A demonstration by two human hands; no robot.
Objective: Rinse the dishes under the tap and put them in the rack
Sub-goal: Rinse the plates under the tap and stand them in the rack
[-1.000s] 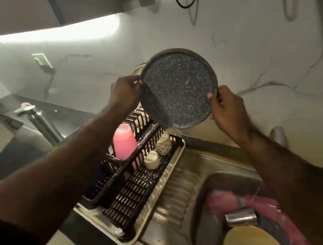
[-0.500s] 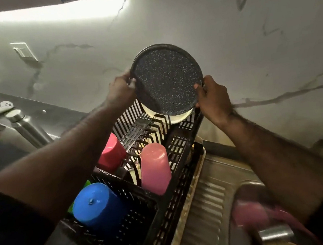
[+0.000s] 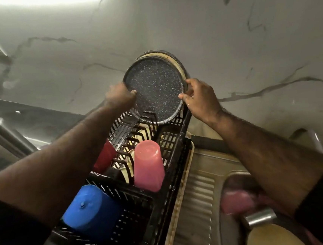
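A dark speckled plate (image 3: 156, 87) stands on edge at the far end of the black dish rack (image 3: 171, 147), its lower rim among the rack's prongs. My left hand (image 3: 119, 95) grips its left rim and my right hand (image 3: 197, 96) pinches its right rim. Right behind it stands another plate (image 3: 177, 65) with a cream inner face, against the wall. The rack also holds an upturned pink cup (image 3: 148, 166), a red cup (image 3: 105, 157) and a blue cup (image 3: 91, 211).
The rack sits on a cream drip tray (image 3: 184, 181) beside the steel drainboard (image 3: 199, 193). In the sink at the lower right lie a pink item (image 3: 236, 202), a steel cup (image 3: 259, 218) and a cream plate (image 3: 272, 238). A steel bottle (image 3: 2, 133) stands at the left. The marble wall is close behind.
Both hands have carried the speckled plate down and away from me into the rack's far end, in front of the cream-faced plate. The camera has tilted further over the rack.
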